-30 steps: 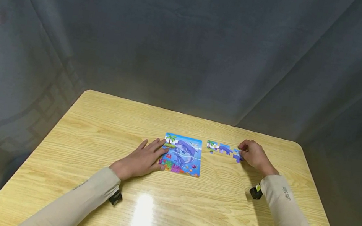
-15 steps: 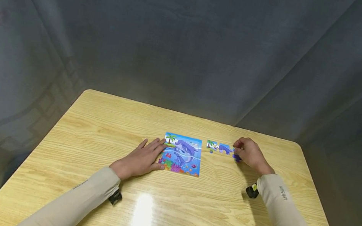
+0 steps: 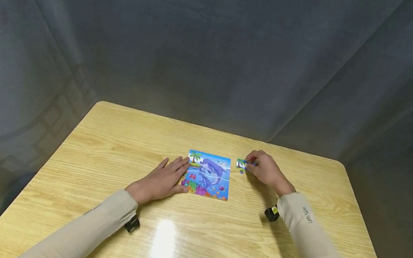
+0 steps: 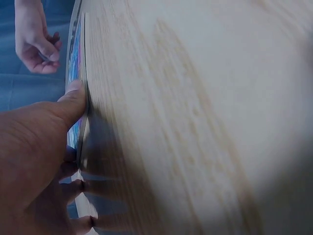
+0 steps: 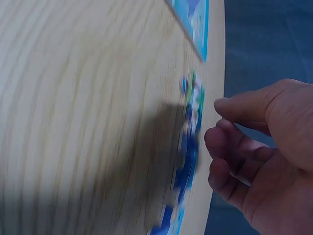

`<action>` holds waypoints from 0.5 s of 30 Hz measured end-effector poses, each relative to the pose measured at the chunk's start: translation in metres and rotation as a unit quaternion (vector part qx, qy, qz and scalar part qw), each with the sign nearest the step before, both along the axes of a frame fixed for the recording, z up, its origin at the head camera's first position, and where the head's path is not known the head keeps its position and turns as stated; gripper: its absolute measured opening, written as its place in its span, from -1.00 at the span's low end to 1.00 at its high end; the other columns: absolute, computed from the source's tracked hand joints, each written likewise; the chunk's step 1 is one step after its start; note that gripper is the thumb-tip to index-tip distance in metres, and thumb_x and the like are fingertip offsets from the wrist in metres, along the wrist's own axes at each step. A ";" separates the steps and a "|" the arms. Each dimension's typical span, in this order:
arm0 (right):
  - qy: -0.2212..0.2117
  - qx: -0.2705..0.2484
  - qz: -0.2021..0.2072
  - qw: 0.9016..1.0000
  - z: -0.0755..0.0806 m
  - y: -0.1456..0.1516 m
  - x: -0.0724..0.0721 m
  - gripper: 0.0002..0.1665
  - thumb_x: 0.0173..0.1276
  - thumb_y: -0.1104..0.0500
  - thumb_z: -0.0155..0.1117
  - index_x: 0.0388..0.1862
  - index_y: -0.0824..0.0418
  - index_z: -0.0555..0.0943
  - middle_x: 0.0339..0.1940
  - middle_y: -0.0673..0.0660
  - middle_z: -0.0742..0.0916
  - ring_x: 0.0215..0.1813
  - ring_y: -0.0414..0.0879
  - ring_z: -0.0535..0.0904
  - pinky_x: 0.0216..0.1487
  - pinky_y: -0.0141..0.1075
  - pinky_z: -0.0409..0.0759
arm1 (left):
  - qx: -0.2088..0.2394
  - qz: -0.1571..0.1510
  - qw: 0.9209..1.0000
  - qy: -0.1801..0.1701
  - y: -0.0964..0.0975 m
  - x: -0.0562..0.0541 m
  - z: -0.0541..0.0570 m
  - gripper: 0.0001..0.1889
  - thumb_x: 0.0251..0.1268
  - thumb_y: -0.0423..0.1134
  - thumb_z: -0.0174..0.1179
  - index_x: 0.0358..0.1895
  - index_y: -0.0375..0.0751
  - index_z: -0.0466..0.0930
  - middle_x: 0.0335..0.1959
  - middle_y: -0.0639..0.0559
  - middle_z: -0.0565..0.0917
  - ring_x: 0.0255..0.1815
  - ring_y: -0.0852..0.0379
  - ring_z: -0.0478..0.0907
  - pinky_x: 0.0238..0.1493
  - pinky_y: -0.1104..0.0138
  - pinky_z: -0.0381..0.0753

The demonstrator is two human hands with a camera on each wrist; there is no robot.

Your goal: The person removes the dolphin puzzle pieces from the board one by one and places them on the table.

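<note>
A square dolphin puzzle board (image 3: 208, 175) with a palm tree and coral lies flat on the table. Along its left edge rests my left hand (image 3: 161, 182), fingers straight and spread; the left wrist view shows the thumb (image 4: 73, 98) on the board's edge. My right hand (image 3: 266, 170) hovers over loose puzzle pieces to the board's right, fingers loosely bent and nothing between them. The palm-tree piece (image 3: 240, 163) shows beside its fingertips. A dolphin piece (image 5: 187, 164) and a third blue piece (image 5: 168, 223) show in the right wrist view, mostly hidden by the hand in the head view.
The wooden table (image 3: 195, 237) has rounded far corners and ends at a grey curtain (image 3: 209, 50). Light glares off its near middle. Both forearms wear pale sleeves with a small black camera (image 3: 132, 224) at each wrist.
My right hand has moved left from the rightmost loose piece, over the dolphin piece, towards the palm-tree piece. The left hand and the board have stayed in place.
</note>
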State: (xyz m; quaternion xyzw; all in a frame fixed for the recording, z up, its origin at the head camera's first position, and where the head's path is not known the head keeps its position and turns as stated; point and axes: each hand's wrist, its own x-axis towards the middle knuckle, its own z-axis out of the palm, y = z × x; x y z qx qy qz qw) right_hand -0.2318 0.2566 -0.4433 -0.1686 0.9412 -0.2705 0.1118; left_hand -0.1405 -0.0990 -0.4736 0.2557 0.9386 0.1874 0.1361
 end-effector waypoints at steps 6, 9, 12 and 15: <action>-0.017 -0.008 0.041 0.999 0.002 -0.030 0.006 -0.84 0.60 0.29 0.27 0.07 0.30 0.66 -0.01 0.22 0.71 -0.18 -0.02 0.56 -0.19 -0.22 0.53 | -0.001 0.001 1.000 -0.001 0.000 0.000 0.002 -0.11 0.65 0.21 0.07 0.75 -0.25 -0.02 0.82 -0.12 -0.04 0.84 -0.18 -0.11 0.79 -0.26 -0.15; -0.024 -0.012 0.063 0.998 0.003 -0.043 0.010 -0.83 0.60 0.28 0.28 0.07 0.29 0.67 -0.05 0.18 0.71 -0.20 -0.06 0.53 -0.19 -0.24 0.52 | -0.003 0.001 1.000 0.000 0.000 0.000 0.001 -0.10 0.65 0.22 0.07 0.75 -0.25 -0.01 0.82 -0.12 -0.03 0.84 -0.17 -0.11 0.79 -0.26 -0.15; -0.020 -0.010 0.083 0.996 0.004 -0.053 0.012 -0.84 0.58 0.28 0.30 0.06 0.29 0.68 -0.09 0.16 0.71 -0.22 -0.07 0.51 -0.20 -0.25 0.51 | -0.003 0.001 1.000 -0.001 0.000 0.000 0.002 -0.11 0.65 0.21 0.07 0.75 -0.25 -0.01 0.82 -0.12 -0.03 0.84 -0.18 -0.11 0.79 -0.26 -0.15; -0.010 -0.009 0.095 0.995 0.003 -0.062 0.013 -0.85 0.55 0.28 0.33 0.02 0.28 0.70 -0.13 0.14 0.72 -0.21 -0.08 0.52 -0.16 -0.24 0.52 | -0.003 0.001 1.000 -0.003 0.001 0.000 0.003 -0.10 0.65 0.21 0.07 0.75 -0.25 -0.02 0.82 -0.13 -0.04 0.84 -0.18 -0.12 0.79 -0.27 -0.15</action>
